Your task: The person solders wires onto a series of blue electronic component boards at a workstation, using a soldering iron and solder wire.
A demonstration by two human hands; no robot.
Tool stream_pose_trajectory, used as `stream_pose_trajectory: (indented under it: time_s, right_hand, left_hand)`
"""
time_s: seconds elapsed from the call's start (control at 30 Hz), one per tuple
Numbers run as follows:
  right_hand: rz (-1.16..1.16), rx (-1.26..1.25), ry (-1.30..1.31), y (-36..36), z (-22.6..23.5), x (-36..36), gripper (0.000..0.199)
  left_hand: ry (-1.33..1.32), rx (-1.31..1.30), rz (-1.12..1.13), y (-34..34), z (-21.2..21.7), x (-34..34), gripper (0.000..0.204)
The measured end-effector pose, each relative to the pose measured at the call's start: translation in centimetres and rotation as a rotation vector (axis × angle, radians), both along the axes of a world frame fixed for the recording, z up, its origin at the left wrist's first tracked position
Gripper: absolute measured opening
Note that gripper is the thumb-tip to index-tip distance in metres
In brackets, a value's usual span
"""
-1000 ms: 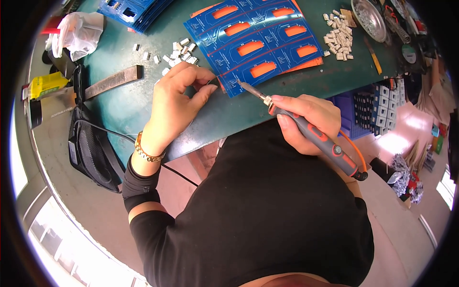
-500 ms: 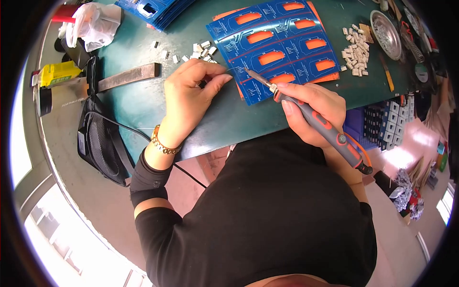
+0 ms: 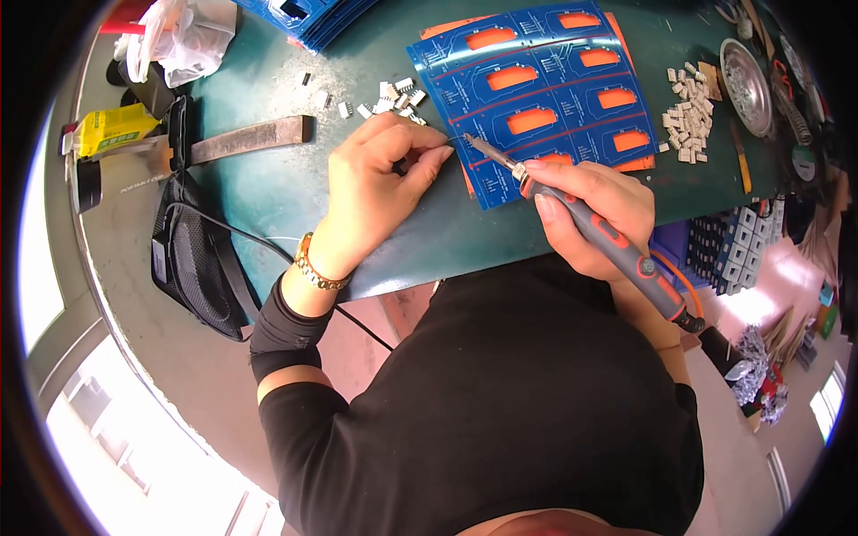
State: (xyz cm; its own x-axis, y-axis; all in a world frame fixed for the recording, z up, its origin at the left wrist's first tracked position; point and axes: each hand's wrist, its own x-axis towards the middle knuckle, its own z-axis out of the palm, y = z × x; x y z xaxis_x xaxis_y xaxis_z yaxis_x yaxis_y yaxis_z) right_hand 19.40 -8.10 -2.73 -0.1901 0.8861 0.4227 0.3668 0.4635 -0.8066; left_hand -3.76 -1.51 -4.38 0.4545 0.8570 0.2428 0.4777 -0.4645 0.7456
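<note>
My right hand point(image 3: 617, 214) grips a grey and orange soldering iron point(image 3: 601, 230) like a pen. Its tip points up-left at the left edge of a blue circuit board panel point(image 3: 585, 114), on or just above the surface; I cannot tell which. Thumb and forefinger of my left hand point(image 3: 380, 179) are pinched beside that same edge, holding thin solder wire point(image 3: 456, 138) that reaches toward the iron's tip. The panel has several cutouts, and orange shows through them and along its sides. Small white connectors point(image 3: 393, 96) lie beyond my left hand.
Right of the panel is a heap of white connectors point(image 3: 688, 121), with a metal dish point(image 3: 746, 85) and a yellow-handled tool point(image 3: 744, 170) nearby. More blue boards point(image 3: 322, 22) are stacked at the far left. A flat metal bar point(image 3: 255, 138) and a black cable point(image 3: 241, 234) lie left.
The whole view has shifted, so the bench appears slightly further right and lower. The iron's tip has moved a little left over the panel, closer to my left fingertips. Both grips are unchanged.
</note>
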Motion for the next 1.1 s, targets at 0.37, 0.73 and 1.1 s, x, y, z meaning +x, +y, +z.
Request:
stream_pose_trajectory:
  time_s: [0.37, 0.73, 1.1]
  right_hand:
    - [-0.013, 0.031, 0.007, 0.5, 0.2, 1.0, 0.029]
    - [-0.001, -0.031, 0.277, 2.2, -0.7, -0.9, 0.032]
    - [-0.089, 0.060, 0.251, 3.6, -1.4, -0.1, 0.026]
  left_hand:
    - [-0.021, 0.049, -0.007, 0.4, 0.4, 0.2, 0.015]
    - [-0.358, -0.223, -0.115, -1.4, 2.6, 2.6, 0.073]
    - [-0.093, -0.142, -0.101, 0.0, 4.0, 5.0, 0.045]
